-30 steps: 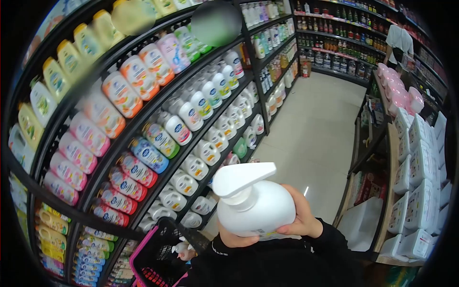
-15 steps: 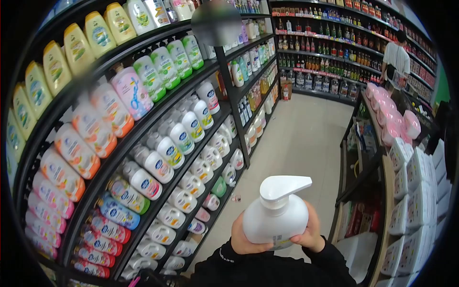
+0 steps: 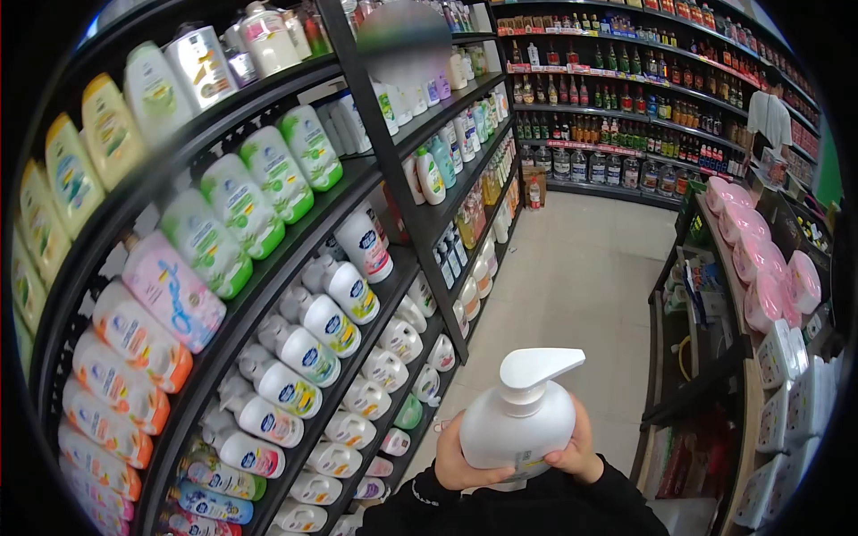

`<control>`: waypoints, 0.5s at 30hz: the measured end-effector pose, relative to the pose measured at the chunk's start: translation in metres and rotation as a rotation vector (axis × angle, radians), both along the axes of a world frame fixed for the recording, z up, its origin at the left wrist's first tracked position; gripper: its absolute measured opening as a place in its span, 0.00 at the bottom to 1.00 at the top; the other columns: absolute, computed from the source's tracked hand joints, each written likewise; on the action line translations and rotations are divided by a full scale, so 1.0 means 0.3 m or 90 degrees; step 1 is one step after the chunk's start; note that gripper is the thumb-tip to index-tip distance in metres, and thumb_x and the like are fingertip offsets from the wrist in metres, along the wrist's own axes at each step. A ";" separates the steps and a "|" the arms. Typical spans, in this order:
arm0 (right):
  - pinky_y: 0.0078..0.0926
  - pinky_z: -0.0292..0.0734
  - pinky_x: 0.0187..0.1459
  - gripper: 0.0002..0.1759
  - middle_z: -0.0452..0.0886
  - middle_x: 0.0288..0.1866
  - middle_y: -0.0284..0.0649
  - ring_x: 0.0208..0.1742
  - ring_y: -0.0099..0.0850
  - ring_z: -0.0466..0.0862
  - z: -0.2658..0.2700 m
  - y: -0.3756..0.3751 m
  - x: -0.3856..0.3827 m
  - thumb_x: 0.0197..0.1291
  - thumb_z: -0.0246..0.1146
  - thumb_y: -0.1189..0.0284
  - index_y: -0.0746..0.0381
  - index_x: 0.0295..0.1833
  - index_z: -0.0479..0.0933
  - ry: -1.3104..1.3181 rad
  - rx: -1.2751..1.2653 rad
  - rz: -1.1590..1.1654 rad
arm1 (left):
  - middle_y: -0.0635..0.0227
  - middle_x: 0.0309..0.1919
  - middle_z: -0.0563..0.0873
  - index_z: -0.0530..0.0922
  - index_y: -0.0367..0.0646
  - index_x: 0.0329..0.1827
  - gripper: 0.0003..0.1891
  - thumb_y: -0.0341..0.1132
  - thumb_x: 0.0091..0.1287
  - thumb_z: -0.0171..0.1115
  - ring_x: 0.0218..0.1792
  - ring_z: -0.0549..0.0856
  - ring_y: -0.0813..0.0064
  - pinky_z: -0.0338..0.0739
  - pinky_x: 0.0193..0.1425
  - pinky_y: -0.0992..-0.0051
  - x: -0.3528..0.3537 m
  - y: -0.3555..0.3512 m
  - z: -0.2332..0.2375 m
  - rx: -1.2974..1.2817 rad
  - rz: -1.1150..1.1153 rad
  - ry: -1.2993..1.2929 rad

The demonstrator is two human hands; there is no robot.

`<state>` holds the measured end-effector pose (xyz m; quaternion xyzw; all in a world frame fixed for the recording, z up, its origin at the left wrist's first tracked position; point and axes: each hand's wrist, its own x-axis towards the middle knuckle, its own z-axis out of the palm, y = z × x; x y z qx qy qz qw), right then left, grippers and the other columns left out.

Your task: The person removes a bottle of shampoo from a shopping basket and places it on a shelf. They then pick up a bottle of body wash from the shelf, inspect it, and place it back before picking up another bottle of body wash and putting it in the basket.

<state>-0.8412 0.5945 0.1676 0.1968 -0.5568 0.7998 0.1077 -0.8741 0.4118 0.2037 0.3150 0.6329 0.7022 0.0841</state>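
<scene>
Between my two hands, low in the head view, is a white pump bottle (image 3: 509,427) with a beak-shaped pump head pointing right. My left hand (image 3: 462,457) wraps round its left side, the thumb lying across the lower front. On the other side my right hand (image 3: 579,451) grips it, thumb pressed near a small printed patch. The bottle is roughly upright, and its lower end is partly hidden by my fingers and black sleeves.
A long black shelf unit (image 3: 393,183) on the left carries rows of pump bottles (image 3: 349,290) and shampoo bottles. Pink packs (image 3: 760,268) and white packs (image 3: 778,353) line a counter on the right. Beyond the tiled aisle (image 3: 585,268), a person (image 3: 769,121) stands near bottle shelves (image 3: 608,107).
My view has moved forward along the aisle, so the left shelves look nearer. The white pump bottle stays in both hands and sits slightly lower in view.
</scene>
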 end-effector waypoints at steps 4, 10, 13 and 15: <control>0.31 0.63 0.56 0.47 0.67 0.55 0.44 0.56 0.32 0.68 -0.046 0.135 -0.205 0.42 0.70 0.57 0.70 0.61 0.55 0.019 -0.025 0.009 | 0.61 0.47 0.76 0.64 0.32 0.57 0.38 0.33 0.42 0.73 0.49 0.76 0.72 0.70 0.53 0.73 -0.191 0.137 -0.021 -0.001 0.009 0.005; 0.31 0.62 0.57 0.45 0.67 0.55 0.45 0.56 0.32 0.68 0.017 0.394 -0.542 0.44 0.70 0.60 0.70 0.61 0.55 0.028 -0.001 0.052 | 0.60 0.50 0.75 0.62 0.33 0.59 0.39 0.31 0.42 0.72 0.52 0.74 0.72 0.67 0.56 0.71 -0.496 0.398 0.020 0.009 0.039 0.023; 0.31 0.62 0.57 0.45 0.66 0.55 0.45 0.57 0.32 0.68 0.030 0.513 -0.690 0.44 0.69 0.60 0.70 0.62 0.54 0.026 0.015 0.082 | 0.60 0.50 0.74 0.61 0.33 0.60 0.40 0.30 0.42 0.72 0.53 0.74 0.71 0.67 0.57 0.71 -0.624 0.511 0.024 0.022 0.064 0.019; 0.31 0.62 0.57 0.46 0.66 0.56 0.45 0.57 0.32 0.68 0.029 0.560 -0.769 0.44 0.70 0.60 0.70 0.62 0.53 0.022 0.024 0.104 | 0.60 0.51 0.74 0.61 0.33 0.60 0.41 0.32 0.42 0.72 0.53 0.74 0.71 0.67 0.57 0.71 -0.699 0.566 0.016 0.043 0.072 0.013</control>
